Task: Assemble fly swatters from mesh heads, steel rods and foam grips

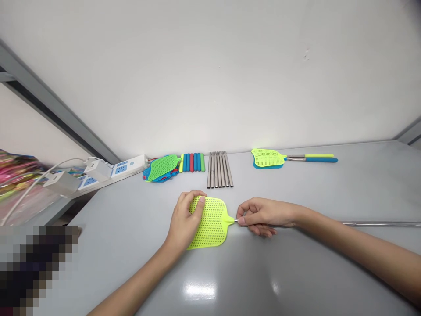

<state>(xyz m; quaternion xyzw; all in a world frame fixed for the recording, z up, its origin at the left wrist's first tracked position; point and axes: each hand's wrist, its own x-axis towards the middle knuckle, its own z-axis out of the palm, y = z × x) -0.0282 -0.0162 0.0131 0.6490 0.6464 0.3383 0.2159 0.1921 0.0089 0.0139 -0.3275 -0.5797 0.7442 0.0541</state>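
Note:
My left hand (187,217) grips the far left side of a yellow-green fly swatter head (212,224), thumb on top of its perforated face. At the head's neck, my right hand (258,216) pinches the thin end of a metal telescopic rod (378,224), which meets the neck. The rod passes under my right forearm and runs out of view on the right, drawn out long. Its far end is not visible.
Behind my hands lie a stack of swatter heads (163,168), several coloured handle grips (192,162) and a row of metal tubes (219,170). Two swatters with handles (268,158) lie at the back right. A white power strip (128,167) with plugged-in adapters runs along the left edge.

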